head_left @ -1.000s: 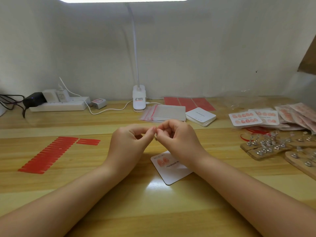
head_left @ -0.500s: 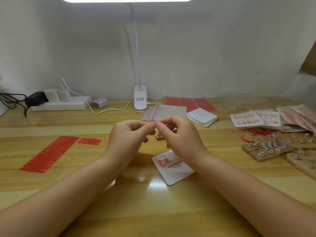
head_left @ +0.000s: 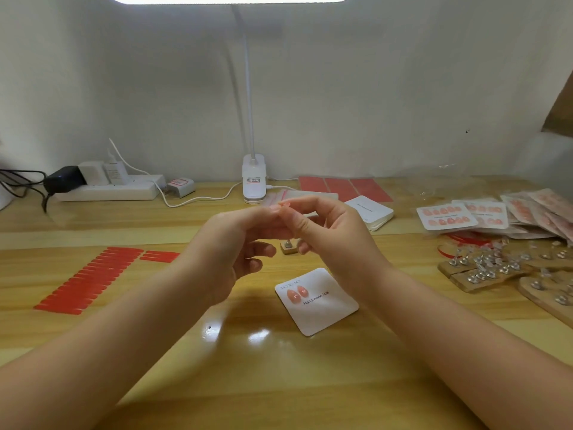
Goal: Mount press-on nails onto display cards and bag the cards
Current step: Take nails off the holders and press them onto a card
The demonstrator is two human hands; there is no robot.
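A white display card (head_left: pixel 322 308) printed "Handmade Nail" lies on the wooden table with two pink nails (head_left: pixel 296 294) stuck at its upper left. Above and behind it my left hand (head_left: pixel 229 252) and my right hand (head_left: pixel 328 234) meet at the fingertips, both pinching a small pink press-on nail (head_left: pixel 283 205). A small wooden nail stand (head_left: pixel 290 247) sits on the table just under my hands, partly hidden by my fingers.
Red adhesive strips (head_left: pixel 93 279) lie at left. A lamp base (head_left: pixel 254 181), clear bags (head_left: pixel 279 195), a stack of blank cards (head_left: pixel 370 212) and red sheets (head_left: pixel 344 187) sit behind. Bagged finished cards (head_left: pixel 446 216) and wooden stands with nails (head_left: pixel 483 268) crowd the right. A power strip (head_left: pixel 108 190) is far left.
Both hands have risen from near the table and moved slightly farther away, still pinched together. The small wooden stand, hidden a second ago, now shows beneath them.
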